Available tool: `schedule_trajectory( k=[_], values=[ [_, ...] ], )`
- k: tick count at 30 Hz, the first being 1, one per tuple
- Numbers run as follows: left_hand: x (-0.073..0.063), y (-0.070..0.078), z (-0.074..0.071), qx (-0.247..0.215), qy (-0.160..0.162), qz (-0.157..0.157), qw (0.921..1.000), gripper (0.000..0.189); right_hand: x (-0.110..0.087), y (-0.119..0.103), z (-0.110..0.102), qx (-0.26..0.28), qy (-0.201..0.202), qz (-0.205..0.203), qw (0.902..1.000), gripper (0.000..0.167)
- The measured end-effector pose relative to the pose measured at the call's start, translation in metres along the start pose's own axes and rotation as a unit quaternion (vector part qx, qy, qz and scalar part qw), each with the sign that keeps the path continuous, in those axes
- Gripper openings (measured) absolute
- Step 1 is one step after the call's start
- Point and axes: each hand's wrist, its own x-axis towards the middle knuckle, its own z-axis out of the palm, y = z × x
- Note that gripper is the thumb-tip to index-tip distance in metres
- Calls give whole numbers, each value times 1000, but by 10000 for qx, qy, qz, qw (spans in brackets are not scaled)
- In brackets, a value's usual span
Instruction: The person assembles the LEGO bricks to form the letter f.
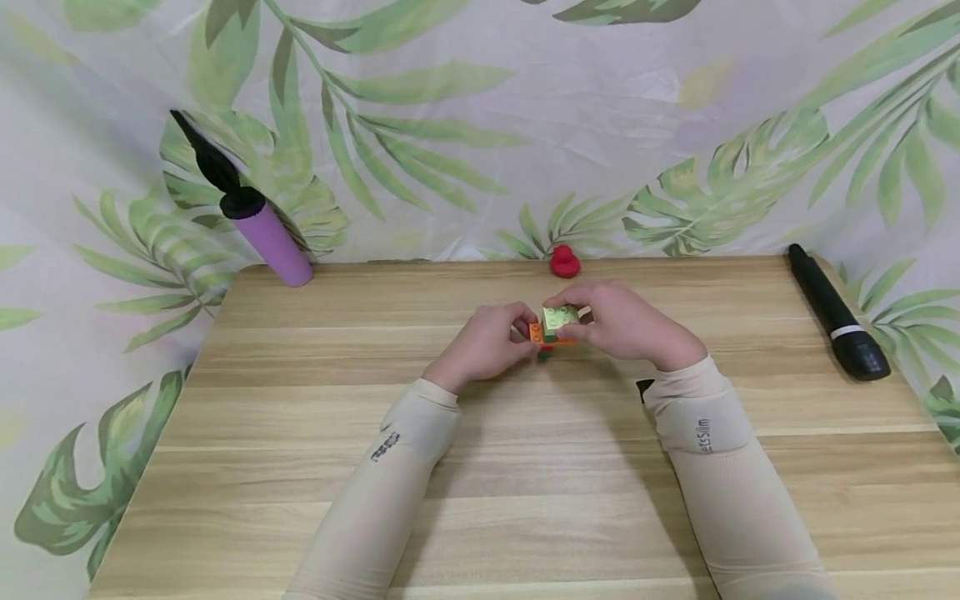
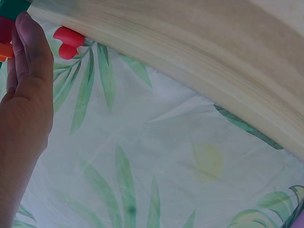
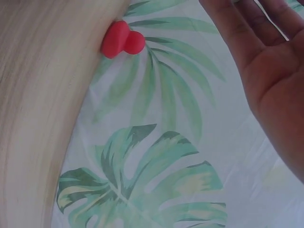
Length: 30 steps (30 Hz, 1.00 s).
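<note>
Over the middle of the table, toward the back, both hands meet at a small stack of toy building bricks. My left hand [image 1: 487, 340] grips the stack by its left side, at an orange brick [image 1: 535, 332]. From the right, my right hand [image 1: 622, 321] pinches a pale green studded brick [image 1: 559, 317] at the top of the stack. Red and dark green bricks [image 1: 545, 354] show underneath. In the left wrist view, a dark green brick [image 2: 13, 8] and orange one peek past the left fingers; in the right wrist view the right fingertips are cut off.
A small red duck-shaped toy [image 1: 565, 262] sits at the table's back edge, behind the hands. A purple pump-like cylinder [image 1: 272, 242] with a black top stands at back left. On the right lies a black microphone [image 1: 836, 312]. A small black object [image 1: 644, 389] pokes out beside the right sleeve.
</note>
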Motion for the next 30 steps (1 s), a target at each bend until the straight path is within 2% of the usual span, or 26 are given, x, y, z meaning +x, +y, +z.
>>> schedule_trajectory(
  k=[23,28,30],
  values=[
    [2,2,0,20,12,-39,10000,28,1,-1,2,-280,120,57,9995,40],
    [1,2,0,-38,8,-108,9999,30,0,-2,0,-381,59,52,9992,40],
    [0,2,0,-70,0,-186,9998,30,0,-1,1,-448,69,116,9989,46]
  ],
)
